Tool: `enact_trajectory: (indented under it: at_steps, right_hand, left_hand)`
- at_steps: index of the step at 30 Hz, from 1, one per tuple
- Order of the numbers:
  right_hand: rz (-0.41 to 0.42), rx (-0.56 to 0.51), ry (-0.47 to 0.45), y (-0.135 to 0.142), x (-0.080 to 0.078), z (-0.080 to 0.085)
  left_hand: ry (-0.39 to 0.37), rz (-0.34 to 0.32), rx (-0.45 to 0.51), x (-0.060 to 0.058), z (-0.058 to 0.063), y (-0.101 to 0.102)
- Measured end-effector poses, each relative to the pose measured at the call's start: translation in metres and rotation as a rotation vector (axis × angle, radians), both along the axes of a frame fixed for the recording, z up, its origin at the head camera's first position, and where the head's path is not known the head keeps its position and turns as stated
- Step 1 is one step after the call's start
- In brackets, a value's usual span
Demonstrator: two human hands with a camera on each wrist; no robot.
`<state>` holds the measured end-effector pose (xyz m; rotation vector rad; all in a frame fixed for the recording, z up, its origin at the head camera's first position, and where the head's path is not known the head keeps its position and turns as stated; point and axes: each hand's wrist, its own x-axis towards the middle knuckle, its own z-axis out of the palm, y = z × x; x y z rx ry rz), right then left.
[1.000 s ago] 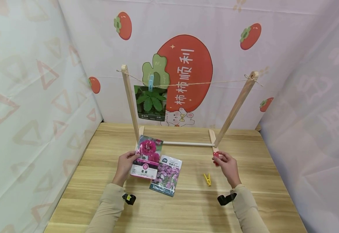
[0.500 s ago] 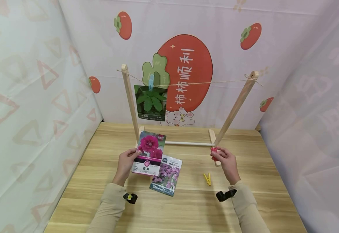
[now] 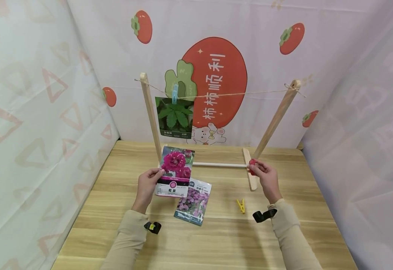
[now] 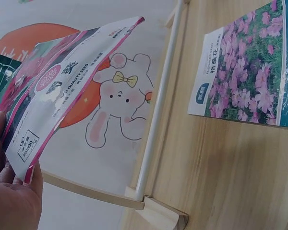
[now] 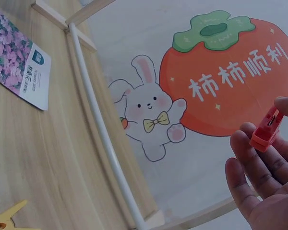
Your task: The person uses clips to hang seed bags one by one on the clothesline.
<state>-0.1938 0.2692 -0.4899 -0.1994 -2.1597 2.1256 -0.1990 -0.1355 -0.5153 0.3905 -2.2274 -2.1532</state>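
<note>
My left hand (image 3: 147, 187) pinches a seed packet (image 3: 174, 172) with magenta blooms by its left edge, tilted up off the table. In the left wrist view the same packet (image 4: 57, 81) slants above the palm. A red clothespin (image 3: 251, 166) is between the thumb and fingers of my right hand (image 3: 266, 180), near the frame's right foot; the right wrist view shows this clothespin (image 5: 268, 129) close up. Under the held packet's lower right corner lies a second seed packet (image 3: 196, 202) with pink flowers. A yellow clothespin (image 3: 241, 206) lies on the table, left of my right wrist.
A wooden frame with a left post (image 3: 150, 116), a right post (image 3: 275, 120) and a white bottom rod (image 3: 220, 164) stands at the back. From its string (image 3: 236, 94) a green leaf packet (image 3: 174, 120) hangs by a blue clothespin (image 3: 175, 93).
My left hand has raised the magenta-flower packet slightly upward and to the right. My right hand has lifted the red clothespin upward, toward the frame's right post.
</note>
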Motion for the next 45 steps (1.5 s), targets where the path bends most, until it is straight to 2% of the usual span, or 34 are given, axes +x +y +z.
enact_trajectory:
  at_steps: [8,12,19,24,31,36,45]
  right_hand:
    - [-0.002,-0.074,0.021,-0.003,-0.004,0.009]
    - [0.013,-0.117,0.036,-0.004,-0.005,0.012]
    - [0.042,-0.276,0.065,-0.006,-0.007,0.011]
    - [0.044,-0.282,0.073,-0.008,-0.007,0.015]
    - [0.028,-0.288,0.100,-0.012,-0.010,0.019]
    - [0.032,-0.290,0.136,-0.012,-0.012,0.022]
    - [0.091,-0.388,0.179,-0.013,-0.013,0.034]
  left_hand:
    - [0.022,-0.018,0.020,-0.006,0.010,0.003]
    - [0.028,-0.010,0.028,-0.008,0.012,0.004]
    - [0.046,-0.011,0.044,-0.009,0.013,0.008]
    - [0.050,-0.052,0.038,-0.014,0.019,0.013]
    - [0.106,-0.070,0.013,-0.020,0.027,0.018]
    - [0.105,-0.066,0.030,-0.021,0.032,0.022]
    - [0.098,-0.056,0.054,-0.023,0.045,0.025]
